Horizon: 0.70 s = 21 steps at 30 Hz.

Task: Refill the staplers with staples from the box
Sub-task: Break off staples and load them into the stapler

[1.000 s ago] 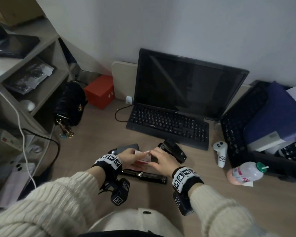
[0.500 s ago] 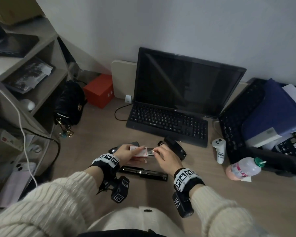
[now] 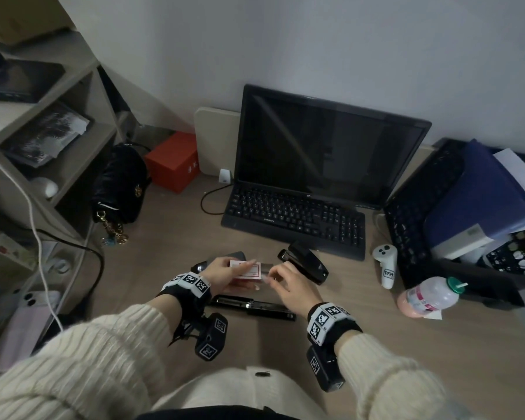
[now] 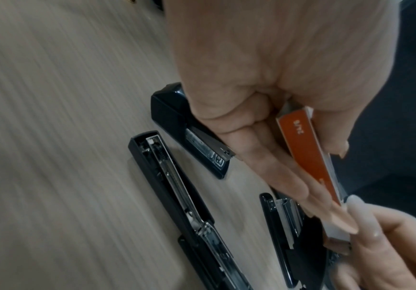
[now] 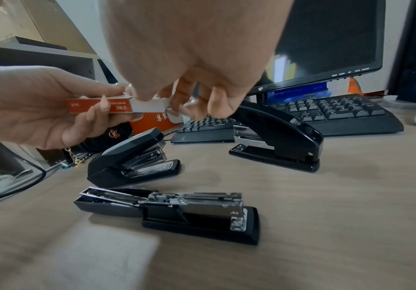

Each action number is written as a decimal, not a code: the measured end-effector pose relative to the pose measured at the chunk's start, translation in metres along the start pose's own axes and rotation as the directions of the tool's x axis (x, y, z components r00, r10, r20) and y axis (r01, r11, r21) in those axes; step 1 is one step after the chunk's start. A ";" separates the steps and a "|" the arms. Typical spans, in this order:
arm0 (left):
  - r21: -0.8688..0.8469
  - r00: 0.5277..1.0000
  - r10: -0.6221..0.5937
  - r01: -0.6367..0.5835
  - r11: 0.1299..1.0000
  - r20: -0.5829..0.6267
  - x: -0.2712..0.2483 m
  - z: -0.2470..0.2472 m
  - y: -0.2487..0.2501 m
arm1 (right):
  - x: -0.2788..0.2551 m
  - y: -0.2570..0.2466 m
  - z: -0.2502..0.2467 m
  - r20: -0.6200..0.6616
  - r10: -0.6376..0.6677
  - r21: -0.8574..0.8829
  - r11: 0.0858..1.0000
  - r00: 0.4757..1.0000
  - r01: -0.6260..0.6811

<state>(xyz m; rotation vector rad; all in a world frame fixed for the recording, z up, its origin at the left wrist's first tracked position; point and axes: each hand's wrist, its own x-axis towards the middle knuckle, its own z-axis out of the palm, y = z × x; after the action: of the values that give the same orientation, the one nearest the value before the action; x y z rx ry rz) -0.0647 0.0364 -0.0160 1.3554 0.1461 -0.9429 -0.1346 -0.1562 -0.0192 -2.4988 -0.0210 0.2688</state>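
Observation:
My left hand (image 3: pixel 238 275) grips a small red-and-white staple box (image 3: pixel 249 269) above the desk, thumb on top and fingers underneath. My right hand (image 3: pixel 275 275) pinches the grey inner tray (image 5: pixel 149 106), which sticks out of the box's right end. Three black staplers lie below. One lies opened flat with its metal channel showing (image 5: pixel 177 210), just in front of my hands. A second stapler (image 5: pixel 132 160) sits behind my left hand. The third stapler (image 3: pixel 303 265) stands by the keyboard with its top raised.
A black keyboard (image 3: pixel 294 222) and monitor (image 3: pixel 325 147) stand behind the staplers. At the right are a white controller (image 3: pixel 385 268), a pink bottle (image 3: pixel 428 295) and a second keyboard (image 3: pixel 419 213). A black handbag (image 3: pixel 119 186) and red box (image 3: pixel 173 160) sit at the back left beside shelves.
Both hands were closed over the box a second ago. My right hand has since drawn the inner tray out to the right while my left hand keeps the sleeve.

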 end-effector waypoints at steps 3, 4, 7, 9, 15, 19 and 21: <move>-0.002 0.999 -0.004 0.004 1.000 0.037 -0.001 0.002 0.000 | -0.001 0.000 0.003 0.028 -0.017 -0.021 1.000 0.999 0.018; 0.001 0.999 -0.006 0.005 1.000 0.045 -0.001 0.002 0.000 | -0.002 0.000 0.004 0.029 -0.018 -0.028 0.999 0.999 0.019; 0.014 0.998 -0.017 0.017 1.000 0.056 -0.002 0.001 0.000 | -0.003 0.000 0.003 0.016 -0.014 -0.041 0.999 1.000 0.015; 0.016 0.998 -0.023 0.022 1.000 0.053 -0.004 0.002 0.001 | -0.004 0.001 0.003 0.014 -0.017 -0.041 0.999 1.000 0.017; 0.018 0.999 -0.021 0.020 1.000 0.027 -0.005 0.002 0.001 | -0.007 0.001 0.003 -0.016 -0.014 -0.002 1.000 1.000 0.014; 0.043 1.000 0.006 -0.006 0.999 0.003 -0.007 0.002 0.000 | -0.008 0.001 0.001 -0.012 0.018 0.034 0.999 1.000 -0.017; 0.052 1.000 0.004 -0.004 0.999 -0.001 -0.007 0.003 -0.001 | -0.008 0.001 0.001 -0.016 0.041 0.050 0.998 0.999 -0.040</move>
<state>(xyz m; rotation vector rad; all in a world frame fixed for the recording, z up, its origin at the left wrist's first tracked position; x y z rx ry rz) -0.0710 0.0368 -0.0114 1.4035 0.1199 -0.9481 -0.1430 -0.1567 -0.0192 -2.4541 0.0431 0.2617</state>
